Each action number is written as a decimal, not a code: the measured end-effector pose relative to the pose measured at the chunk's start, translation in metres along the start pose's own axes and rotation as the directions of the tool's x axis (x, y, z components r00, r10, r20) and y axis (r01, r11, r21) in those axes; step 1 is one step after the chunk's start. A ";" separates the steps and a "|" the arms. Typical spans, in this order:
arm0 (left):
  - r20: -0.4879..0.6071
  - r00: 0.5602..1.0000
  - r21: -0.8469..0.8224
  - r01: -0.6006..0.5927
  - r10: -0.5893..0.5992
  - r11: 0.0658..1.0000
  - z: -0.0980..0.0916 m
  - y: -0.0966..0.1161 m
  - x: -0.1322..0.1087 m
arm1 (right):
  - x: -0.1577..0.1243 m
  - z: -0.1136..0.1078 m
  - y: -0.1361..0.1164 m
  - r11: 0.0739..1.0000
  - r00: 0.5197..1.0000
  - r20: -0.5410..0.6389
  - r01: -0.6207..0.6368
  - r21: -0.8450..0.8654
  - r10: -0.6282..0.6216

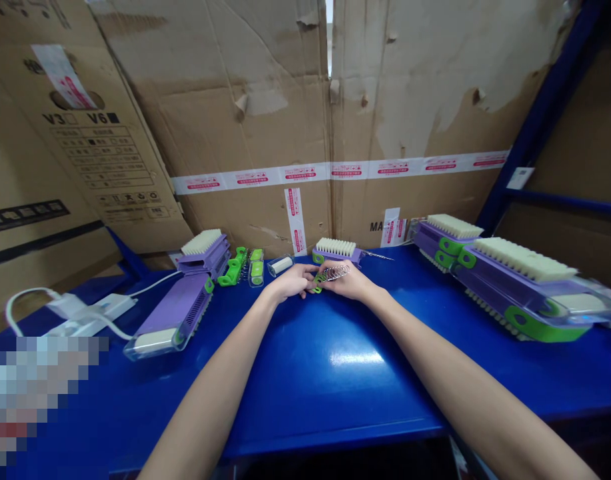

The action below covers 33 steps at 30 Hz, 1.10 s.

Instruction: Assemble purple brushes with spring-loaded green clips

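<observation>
Backdrop: taped cardboard boxes (255, 127) stood behind a blue table (295, 373).
Left hand (295, 282): its fingertips were closed on a small green part (318, 289), near the table's far side.
Right hand (349, 283): its fingers bent inward beside that part; what they pinched was hidden, so I could not tell.
Coil spring (335, 272): it lay across the right hand, one end at the green part.
Behind the hands: a purple brush (336, 249) sat bristles up.
Left side: more purple brushes and a white power strip (95, 319).
Right side: stacked purple brushes (510, 277).
</observation>
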<state>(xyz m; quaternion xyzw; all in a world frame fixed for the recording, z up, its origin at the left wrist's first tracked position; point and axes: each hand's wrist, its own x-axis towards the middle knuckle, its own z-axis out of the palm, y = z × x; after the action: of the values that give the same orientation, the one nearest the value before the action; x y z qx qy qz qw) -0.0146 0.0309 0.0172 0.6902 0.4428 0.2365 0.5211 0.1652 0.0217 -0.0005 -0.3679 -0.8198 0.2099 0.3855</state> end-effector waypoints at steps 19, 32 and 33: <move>0.100 0.994 0.038 -0.043 0.039 0.998 -0.002 -0.002 -0.001 | 0.001 0.002 -0.003 0.928 0.948 0.163 -0.304 0.217 0.272; 0.109 0.993 0.079 -0.049 0.041 0.996 -0.001 0.001 -0.003 | 0.003 -0.003 -0.010 0.984 0.994 0.104 0.002 -0.177 0.017; 0.107 0.994 0.086 -0.048 0.039 0.995 -0.001 0.002 -0.003 | 0.003 -0.003 -0.010 0.983 0.994 0.110 0.003 -0.185 0.017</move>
<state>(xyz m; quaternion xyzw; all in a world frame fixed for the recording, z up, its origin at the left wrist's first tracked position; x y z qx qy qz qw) -0.0161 0.0282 0.0192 0.7335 0.4097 0.1913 0.5075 0.1618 0.0181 0.0086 -0.3928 -0.8545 0.1544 0.3028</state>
